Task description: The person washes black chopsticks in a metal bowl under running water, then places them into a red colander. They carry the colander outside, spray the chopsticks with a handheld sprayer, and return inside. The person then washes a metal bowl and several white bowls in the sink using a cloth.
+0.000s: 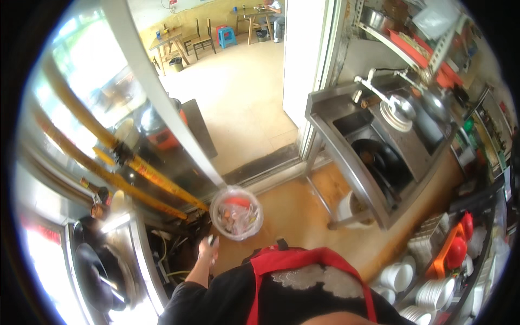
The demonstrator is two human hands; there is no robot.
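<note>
My left hand (209,249) is at the lower left of the view, its fingers closed around a small dark-tipped object (212,240) that is too blurred to name. Just beyond it on the floor stands a waste bin (237,213) lined with a clear plastic bag, holding crumpled plastic and a red scrap. My right hand is out of view; only part of a bare arm shows at the bottom edge. A red apron (292,260) covers my dark top.
A steel sink (357,174) holding a black wok stands at the right. White bowls (396,276) fill a rack at lower right. Yellow pipes (158,178) and a wok (91,276) are at the left. Beyond the doorway a person (276,16) sits by a table.
</note>
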